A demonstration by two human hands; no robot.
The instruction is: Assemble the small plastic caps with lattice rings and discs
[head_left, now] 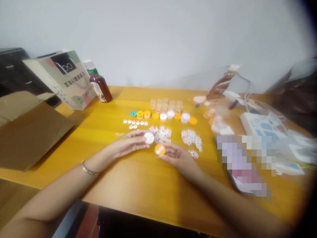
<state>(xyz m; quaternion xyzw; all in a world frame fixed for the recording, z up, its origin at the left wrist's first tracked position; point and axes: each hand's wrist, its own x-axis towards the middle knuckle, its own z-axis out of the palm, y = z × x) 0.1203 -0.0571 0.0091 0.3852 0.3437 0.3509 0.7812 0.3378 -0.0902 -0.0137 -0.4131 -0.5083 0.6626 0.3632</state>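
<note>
Head view showed your left hand pinching a white disc and your right hand in a narrow grip on an orange disc, over the desk. Tilting could have spilled its pale bits, if loose; slack fingers could have dropped either disc.

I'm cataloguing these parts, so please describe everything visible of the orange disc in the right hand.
The orange disc is small and round, probably plastic, with pale, roundish patches on the face turned to the camera; blur hides whether they are loose pieces. The fingers of the right hand pinch it at its right side, over the yellow-brown table. The white disc in the left hand is near but apart.
</note>
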